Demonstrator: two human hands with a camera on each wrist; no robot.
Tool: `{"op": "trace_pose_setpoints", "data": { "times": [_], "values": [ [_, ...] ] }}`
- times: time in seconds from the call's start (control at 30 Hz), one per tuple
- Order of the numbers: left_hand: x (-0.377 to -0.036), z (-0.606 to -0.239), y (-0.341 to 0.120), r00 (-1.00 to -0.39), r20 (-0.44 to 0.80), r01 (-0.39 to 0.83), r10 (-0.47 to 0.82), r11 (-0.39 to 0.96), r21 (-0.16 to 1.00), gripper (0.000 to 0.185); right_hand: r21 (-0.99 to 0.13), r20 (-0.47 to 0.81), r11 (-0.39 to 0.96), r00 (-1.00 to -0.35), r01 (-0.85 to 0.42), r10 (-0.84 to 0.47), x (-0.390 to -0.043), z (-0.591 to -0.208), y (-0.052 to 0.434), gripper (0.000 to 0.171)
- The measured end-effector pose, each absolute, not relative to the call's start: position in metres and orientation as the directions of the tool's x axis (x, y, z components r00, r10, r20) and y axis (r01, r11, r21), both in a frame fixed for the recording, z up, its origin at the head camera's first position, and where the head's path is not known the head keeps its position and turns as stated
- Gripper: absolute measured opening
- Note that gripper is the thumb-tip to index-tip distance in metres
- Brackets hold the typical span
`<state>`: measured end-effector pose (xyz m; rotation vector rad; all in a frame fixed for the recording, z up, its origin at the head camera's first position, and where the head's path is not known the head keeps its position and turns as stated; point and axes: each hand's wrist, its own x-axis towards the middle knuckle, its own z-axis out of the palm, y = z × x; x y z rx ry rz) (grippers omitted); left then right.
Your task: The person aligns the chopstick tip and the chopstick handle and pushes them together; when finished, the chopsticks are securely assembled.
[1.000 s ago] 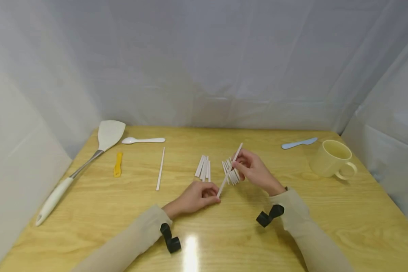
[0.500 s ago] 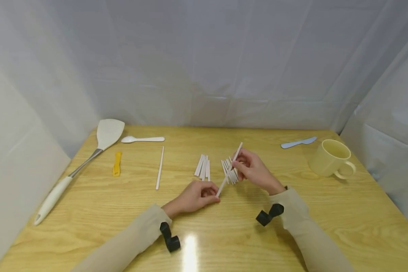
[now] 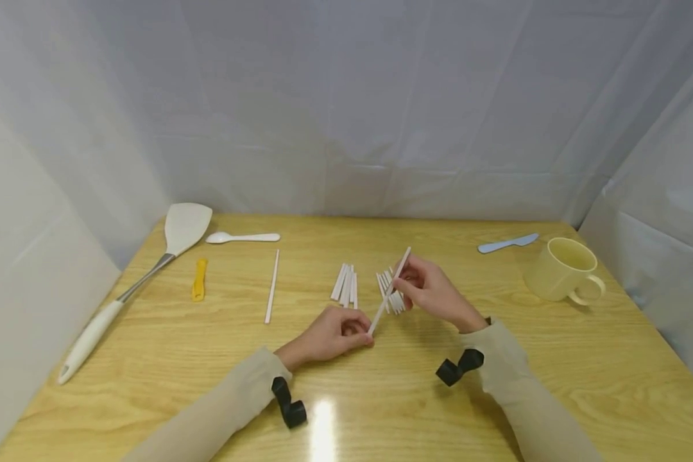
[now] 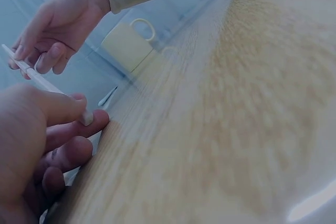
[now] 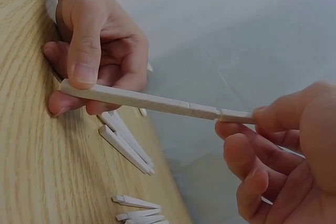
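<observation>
A pale, slender stick, like a sectional chopstick [image 3: 383, 308], slants between my two hands. My left hand [image 3: 336, 332] pinches its lower, thicker end between thumb and fingers. Its upper, thinner end is pinched by my right hand [image 3: 436, 290]. Joint lines cross the chopstick [image 5: 142, 99] near the right fingertips in the right wrist view, where a thin section meets the thick one. Just beyond the left hand lies a group of thicker short sticks [image 3: 344, 284]. Thinner short sticks [image 3: 396, 302] lie behind the held chopstick, partly hidden by it and the right hand.
A full-length stick [image 3: 272, 286] lies left of the groups. Farther left are a yellow clip-like piece [image 3: 199, 280], a white spoon [image 3: 242, 237] and a long spatula [image 3: 187, 224]. On the right are a blue knife [image 3: 508, 243] and a yellow mug [image 3: 561, 273].
The right hand and the chopstick's upper end have dropped very slightly toward the left hand. The left hand keeps its place and grip.
</observation>
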<state>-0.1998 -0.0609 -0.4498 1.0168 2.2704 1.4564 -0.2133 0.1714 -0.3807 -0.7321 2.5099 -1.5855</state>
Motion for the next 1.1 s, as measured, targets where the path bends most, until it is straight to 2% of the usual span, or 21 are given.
{"op": "trace_pose_setpoints", "data": {
  "times": [0.5,0.87,1.1],
  "values": [
    [-0.196,-0.451,-0.063,-0.706,0.208,0.481,0.677,0.243,0.842,0.009,-0.899,0.176,0.287,-0.875,-0.330,-0.451,-0.211,-0.387,0.163,0.015],
    [-0.194,-0.450,-0.066,-0.725,0.224,0.489,0.651,0.258,0.833,0.006,-0.918,0.147,0.252,-0.853,-0.307,-0.501,-0.211,-0.387,0.160,0.015],
    [-0.194,-0.450,-0.061,-0.722,0.233,0.497,0.652,0.255,0.829,0.007,-0.915,0.164,0.258,-0.870,-0.311,-0.465,-0.212,-0.392,0.159,0.012]
  ]
}}
